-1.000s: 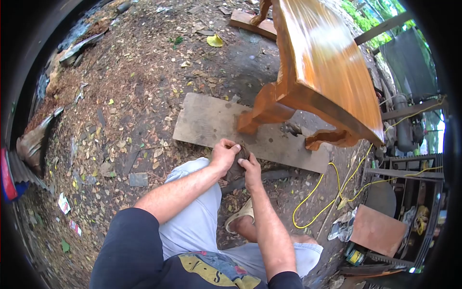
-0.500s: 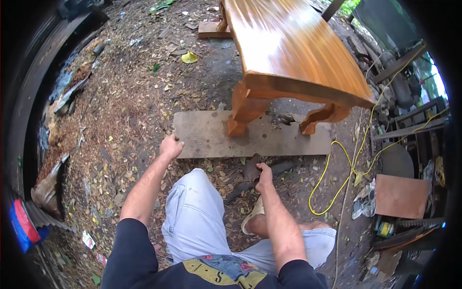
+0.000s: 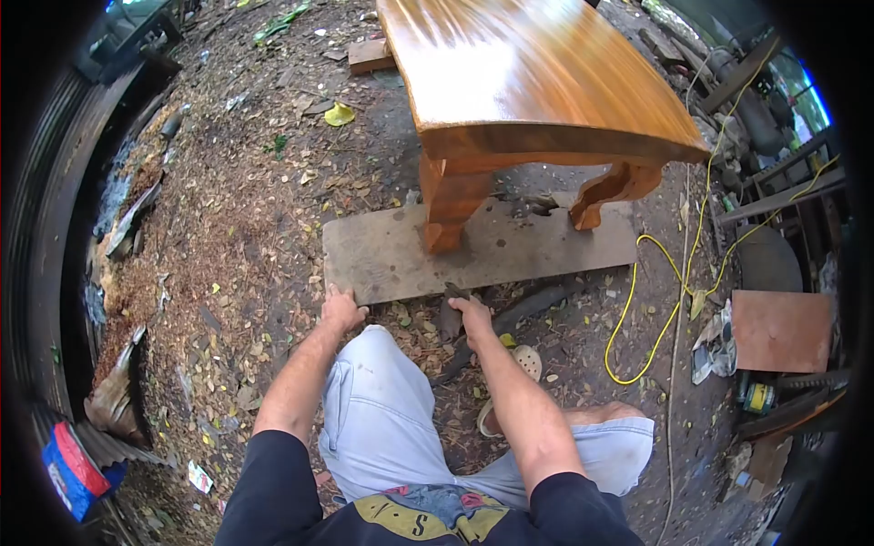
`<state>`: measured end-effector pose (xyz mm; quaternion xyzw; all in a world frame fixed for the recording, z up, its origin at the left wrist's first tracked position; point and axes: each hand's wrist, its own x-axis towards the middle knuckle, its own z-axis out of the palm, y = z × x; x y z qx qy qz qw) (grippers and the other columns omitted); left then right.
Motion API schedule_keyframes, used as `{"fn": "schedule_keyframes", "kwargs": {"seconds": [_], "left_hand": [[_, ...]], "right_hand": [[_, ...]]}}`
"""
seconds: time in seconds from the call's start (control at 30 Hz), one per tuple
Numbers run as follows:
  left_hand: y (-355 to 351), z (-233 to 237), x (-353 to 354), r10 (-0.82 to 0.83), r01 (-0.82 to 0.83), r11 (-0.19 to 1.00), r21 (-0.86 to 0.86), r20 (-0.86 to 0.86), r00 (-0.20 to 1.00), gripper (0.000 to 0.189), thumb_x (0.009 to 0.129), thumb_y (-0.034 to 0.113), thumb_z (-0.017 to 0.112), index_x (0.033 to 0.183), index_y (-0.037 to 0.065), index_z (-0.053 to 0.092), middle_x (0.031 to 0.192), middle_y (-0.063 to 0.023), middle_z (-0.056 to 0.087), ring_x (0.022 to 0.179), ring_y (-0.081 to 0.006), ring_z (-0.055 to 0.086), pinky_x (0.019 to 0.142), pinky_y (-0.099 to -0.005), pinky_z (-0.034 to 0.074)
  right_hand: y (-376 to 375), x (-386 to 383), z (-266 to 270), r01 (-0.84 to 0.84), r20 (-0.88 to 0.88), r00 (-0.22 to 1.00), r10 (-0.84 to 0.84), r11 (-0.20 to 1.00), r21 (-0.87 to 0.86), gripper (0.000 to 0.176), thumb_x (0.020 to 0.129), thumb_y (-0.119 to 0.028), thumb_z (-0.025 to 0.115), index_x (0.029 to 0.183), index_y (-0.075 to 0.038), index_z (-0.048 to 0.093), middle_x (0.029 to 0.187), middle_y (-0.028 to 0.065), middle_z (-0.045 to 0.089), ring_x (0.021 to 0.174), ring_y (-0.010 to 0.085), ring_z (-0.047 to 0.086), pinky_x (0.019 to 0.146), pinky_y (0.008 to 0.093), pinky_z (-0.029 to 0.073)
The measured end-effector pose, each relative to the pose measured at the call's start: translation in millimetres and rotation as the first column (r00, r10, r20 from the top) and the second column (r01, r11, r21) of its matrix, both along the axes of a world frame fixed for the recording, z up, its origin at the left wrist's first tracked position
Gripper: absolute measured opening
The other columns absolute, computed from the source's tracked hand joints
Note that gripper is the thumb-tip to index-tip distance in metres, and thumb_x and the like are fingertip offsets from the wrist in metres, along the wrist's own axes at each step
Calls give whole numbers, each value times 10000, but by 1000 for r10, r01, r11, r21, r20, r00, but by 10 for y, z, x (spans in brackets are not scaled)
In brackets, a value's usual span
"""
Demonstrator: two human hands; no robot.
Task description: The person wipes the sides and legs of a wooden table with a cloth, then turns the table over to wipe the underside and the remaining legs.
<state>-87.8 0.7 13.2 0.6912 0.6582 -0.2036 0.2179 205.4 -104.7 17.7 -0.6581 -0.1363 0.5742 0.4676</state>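
Observation:
A grey-brown wooden board (image 3: 373, 259) lies on the ground under the near legs of a glossy wooden table (image 3: 546, 82). At the board's left front corner, my left hand (image 3: 341, 311) grips the edge, its fingers partly hidden from view. My right hand (image 3: 473, 318) is closed at a dark flat piece (image 3: 451, 317) just below the middle of the board's front edge. What that piece is made of is hard to make out. One table leg (image 3: 446, 214) stands on the board's middle, the other leg (image 3: 587, 214) near its right end.
A yellow cord (image 3: 628, 318) loops over the ground at right, beside a reddish square panel (image 3: 783, 330) and clutter. A brown block (image 3: 369, 56) sits near the table's far end. Dry leaves litter the dirt. A red and blue bag (image 3: 77, 464) is at lower left.
The board's front edge now slants up toward the right. My left hand has shifted slightly right and down along the corner; my right hand has moved left with the dark piece.

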Motion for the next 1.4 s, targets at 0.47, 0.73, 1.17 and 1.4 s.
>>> {"fn": "schedule_keyframes", "kwargs": {"seconds": [0.47,0.73,1.17,1.4], "left_hand": [[169,165,109,-114,113,986,-120,0,994,876,861,654,673,1394,-35,577,1469,-396,457,1412,-478,430,1188,-465,370],[88,65,79,-109,109,994,11,-10,994,851,859,652,676,1386,-10,586,1371,-341,578,1375,-453,469,1180,-471,353],[70,173,144,-23,23,1000,-14,22,999,923,832,667,700,1439,-10,542,1498,-405,409,1444,-496,374,1213,-486,318],[64,127,111,-5,6,999,-48,20,1000,954,826,656,711,1489,4,496,1562,-416,295,1501,-505,269,1233,-471,291]], "right_hand": [[1078,-163,-587,-62,158,984,85,987,-147,453,815,-304,735,1065,73,711,1114,192,723,1016,280,665,874,422,488],[1295,-128,-523,-168,461,845,273,952,-255,557,825,-456,702,1100,26,750,1200,273,701,1148,406,653,955,457,500],[1460,-73,-430,-167,489,813,316,931,-324,535,845,-461,644,1178,-54,744,1256,223,693,1195,402,638,989,459,508],[1316,-153,-505,-176,496,811,309,939,-296,538,806,-426,659,1159,-30,745,1236,244,694,1188,423,634,1006,464,497]]}}
